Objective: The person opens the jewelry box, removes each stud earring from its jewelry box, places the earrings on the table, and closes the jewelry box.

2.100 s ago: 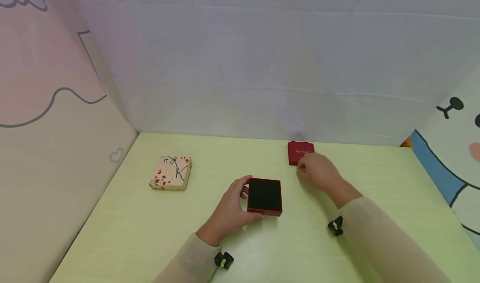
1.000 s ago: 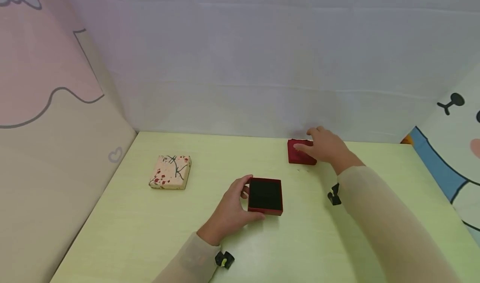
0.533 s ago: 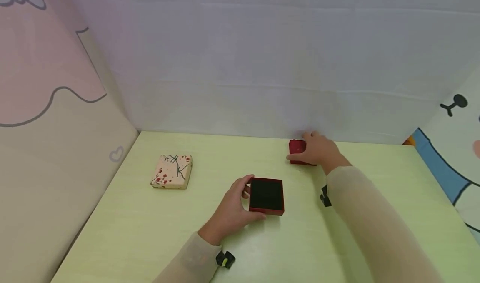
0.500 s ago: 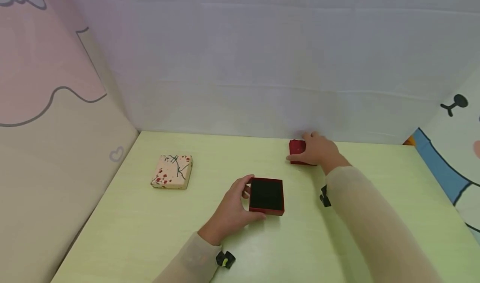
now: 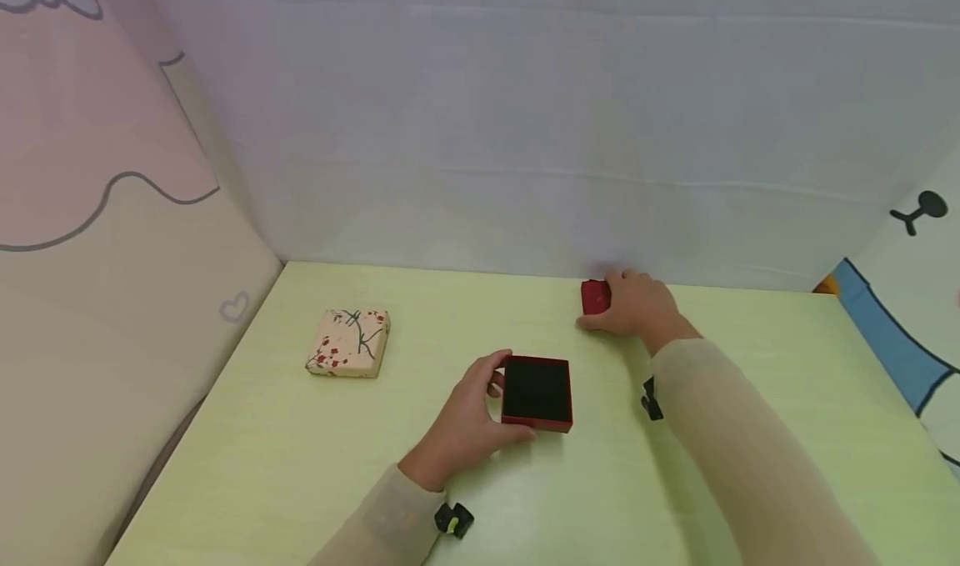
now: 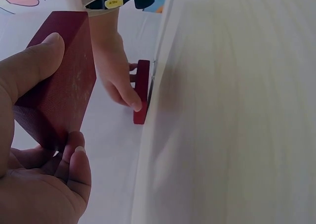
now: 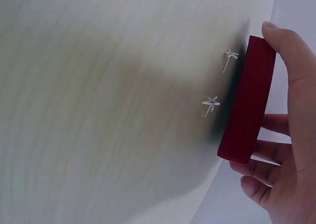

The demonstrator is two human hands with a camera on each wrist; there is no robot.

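My left hand point(image 5: 468, 420) holds a small square red jewelry box base point(image 5: 537, 428) by its left side, thumb at the front and fingers at the back. A black insert point(image 5: 536, 389) fills it. In the left wrist view the base's red underside point(image 6: 74, 85) shows, between thumb and fingers. At the table's back edge my right hand point(image 5: 641, 303) grips a flat red box lid point(image 5: 595, 297) across its width, covering much of it. In the right wrist view the lid point(image 7: 249, 103) stands close to two silver star-shaped stud earrings point(image 7: 211, 103) on the table.
A cream box point(image 5: 348, 343) with red blossoms and dark branches lies on the left of the pale yellow-green table point(image 5: 285, 466). A white sheet point(image 5: 450, 132) hangs along the back edge. Printed panels stand at both sides.
My right hand has moved from in front of the lid to above it, then down with thumb and fingers closing on its edges. My left hand keeps the base in place.
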